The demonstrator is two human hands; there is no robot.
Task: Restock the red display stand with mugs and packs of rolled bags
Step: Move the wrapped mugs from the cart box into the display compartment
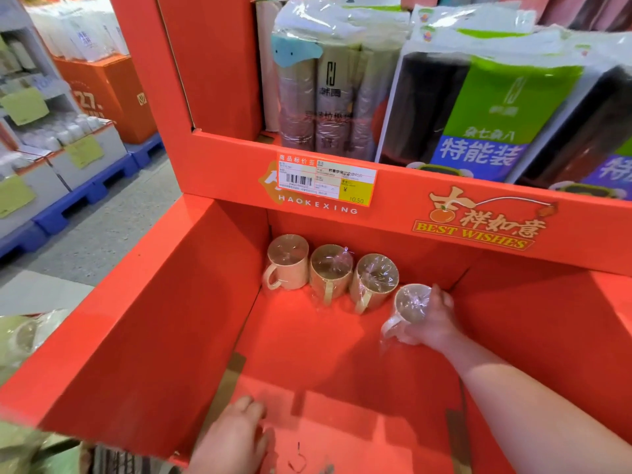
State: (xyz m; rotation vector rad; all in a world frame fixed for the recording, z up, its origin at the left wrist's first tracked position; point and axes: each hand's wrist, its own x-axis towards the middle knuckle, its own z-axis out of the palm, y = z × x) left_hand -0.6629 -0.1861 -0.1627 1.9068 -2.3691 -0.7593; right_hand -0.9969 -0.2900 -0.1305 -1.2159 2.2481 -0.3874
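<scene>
The red display stand (164,302) has a lower bin with three plastic-wrapped cream mugs (330,271) in a row against its back wall. My right hand (434,319) grips a fourth wrapped mug (408,304) just right of that row, low over the bin floor. My left hand (232,436) lies flat with straight fingers on the bin's front part and holds nothing. On the upper shelf stand packs of rolled bags: beige rolls (325,90) and dark rolls with green and blue labels (478,111).
A price tag (325,181) is stuck on the red shelf front. To the left run a grey aisle floor (95,227) and boxed goods on blue pallets (78,196). More wrapped goods (24,336) sit at the lower left outside the stand.
</scene>
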